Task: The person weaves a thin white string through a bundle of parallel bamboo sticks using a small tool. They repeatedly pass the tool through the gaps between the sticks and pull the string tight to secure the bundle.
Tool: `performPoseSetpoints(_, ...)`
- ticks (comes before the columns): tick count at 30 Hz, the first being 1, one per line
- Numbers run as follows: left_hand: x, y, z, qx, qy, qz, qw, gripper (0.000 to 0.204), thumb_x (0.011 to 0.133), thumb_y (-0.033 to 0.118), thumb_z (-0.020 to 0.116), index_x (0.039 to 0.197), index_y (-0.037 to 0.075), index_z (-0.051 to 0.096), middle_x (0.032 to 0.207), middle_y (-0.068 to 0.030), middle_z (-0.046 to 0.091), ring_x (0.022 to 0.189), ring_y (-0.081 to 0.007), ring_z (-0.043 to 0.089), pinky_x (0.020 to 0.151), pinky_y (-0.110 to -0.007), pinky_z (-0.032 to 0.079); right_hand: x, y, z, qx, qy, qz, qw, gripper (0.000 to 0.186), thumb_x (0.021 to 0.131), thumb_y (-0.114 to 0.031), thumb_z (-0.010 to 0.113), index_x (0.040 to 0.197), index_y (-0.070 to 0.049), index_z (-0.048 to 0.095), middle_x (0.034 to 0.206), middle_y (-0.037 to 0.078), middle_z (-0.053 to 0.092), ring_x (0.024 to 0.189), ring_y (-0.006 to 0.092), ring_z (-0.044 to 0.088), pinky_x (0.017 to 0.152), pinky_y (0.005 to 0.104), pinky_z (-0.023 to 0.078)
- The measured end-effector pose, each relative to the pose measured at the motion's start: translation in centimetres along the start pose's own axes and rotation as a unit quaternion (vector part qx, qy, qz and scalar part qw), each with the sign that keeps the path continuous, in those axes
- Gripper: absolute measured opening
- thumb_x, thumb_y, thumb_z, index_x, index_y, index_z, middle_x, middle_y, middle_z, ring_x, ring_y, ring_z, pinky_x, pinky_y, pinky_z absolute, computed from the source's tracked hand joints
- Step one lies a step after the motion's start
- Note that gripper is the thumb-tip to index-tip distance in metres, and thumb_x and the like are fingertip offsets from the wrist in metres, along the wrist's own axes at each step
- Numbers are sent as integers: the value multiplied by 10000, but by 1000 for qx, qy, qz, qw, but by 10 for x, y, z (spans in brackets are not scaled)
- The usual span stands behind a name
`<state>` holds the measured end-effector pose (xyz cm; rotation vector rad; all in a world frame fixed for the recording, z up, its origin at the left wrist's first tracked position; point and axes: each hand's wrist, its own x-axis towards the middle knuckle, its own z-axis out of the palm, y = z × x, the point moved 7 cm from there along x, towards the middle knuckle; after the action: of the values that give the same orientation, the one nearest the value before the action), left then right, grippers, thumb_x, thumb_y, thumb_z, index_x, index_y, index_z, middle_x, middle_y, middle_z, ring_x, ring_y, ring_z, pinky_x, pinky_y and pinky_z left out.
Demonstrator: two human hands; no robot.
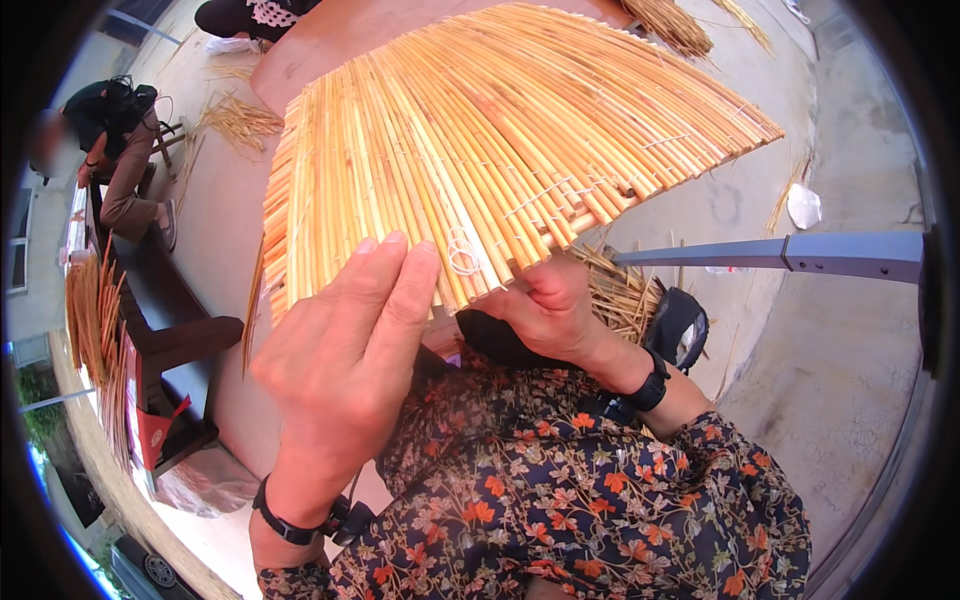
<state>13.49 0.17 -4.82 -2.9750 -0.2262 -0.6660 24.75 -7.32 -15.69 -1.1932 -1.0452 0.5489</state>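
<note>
A mat of straight yellow reeds (430,130), tied side by side with thin white thread, spreads out in front of me and fans toward the far side. Its near edge is between my hands. My left hand (340,345) grips this edge, fingers stretched over the top of the reeds and thumb hidden. Close to those fingertips, a small loop of white string (463,252) lies on the reeds. My right hand (552,305) is closed at the near edge, lower and to the right, with its fingers partly hidden under the mat.
At the far left another person (125,150) bends over beside a dark bench (165,290). A reed bundle (95,320) leans at the bench's near end. Loose reeds (625,295) lie beyond my right hand, near a grey metal bar (770,254) reaching in from the right.
</note>
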Motion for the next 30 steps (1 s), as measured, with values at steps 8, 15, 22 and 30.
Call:
performPoseSetpoints(8, -1, 2, 2, 12, -9, 1, 1000, 335, 825, 113, 655, 1148, 89, 742, 1068, -113, 743, 927, -247, 752, 658, -306, 546, -17, 21, -12, 112, 10, 58, 992, 79, 921, -57, 711, 988, -18, 718, 972, 71, 750, 899, 146, 709, 815, 286, 542)
performPoseSetpoints(15, 0, 6, 8, 14, -17, -9, 1000, 330, 825, 117, 660, 1144, 86, 743, 1071, -108, 745, 924, -252, 754, 671, -297, 559, -21, 30, 2, 530, 143, 201, 812, 228, 959, -74, 646, 1178, -15, 630, 889, 48, 684, 763, 151, 647, 757, 319, 568)
performPoseSetpoints(22, 2, 8, 12, -2, -11, -19, 1000, 373, 777, 55, 695, 1146, 74, 744, 1073, -127, 747, 920, -268, 750, 713, -311, 572, -32, 46, 27, 731, 87, 272, 619, 329, 1012, -297, 634, 1264, -98, 563, 871, 7, 613, 696, 84, 560, 650, 285, 526)
performPoseSetpoints(30, 1, 8, 15, 11, -21, -7, 1000, 336, 815, 102, 674, 1140, 81, 759, 1060, -131, 751, 914, -261, 753, 696, -298, 573, -50, 82, 4, 664, 120, 228, 702, 331, 1013, -374, 623, 1237, -134, 580, 865, -3, 594, 636, 76, 541, 428, 204, 424)
